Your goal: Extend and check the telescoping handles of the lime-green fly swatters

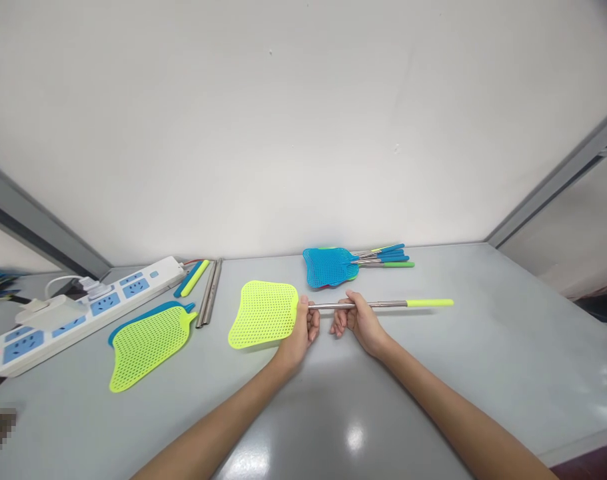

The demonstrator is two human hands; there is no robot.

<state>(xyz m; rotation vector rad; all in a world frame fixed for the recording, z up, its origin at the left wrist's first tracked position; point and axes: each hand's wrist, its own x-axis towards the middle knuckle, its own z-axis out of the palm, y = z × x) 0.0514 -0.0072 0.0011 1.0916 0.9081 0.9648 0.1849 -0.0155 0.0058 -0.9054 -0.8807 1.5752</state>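
A yellow-green fly swatter [264, 313] with a metal telescopic rod and a yellow grip lies crosswise in front of me, held above the table. My left hand [303, 328] is closed around the neck, where the perforated head meets the rod. Farther right along the rod, my right hand [357, 319] pinches the metal between thumb and fingers. The yellow grip [430, 303] sticks out to the right, beyond both hands. Behind the rod lies a pile of assembled fly swatters [330, 267], mostly blue on top, with their handles pointing right.
On the left, a loose yellow-green swatter head [150, 343] overlaps a blue swatter head [148, 312]. Beside them are metal rods [210, 293] and blue and yellow grips [194, 279]. A white power strip [93, 307] with plugs runs along the left. A white wall [293, 133] rises behind the grey table [473, 373].
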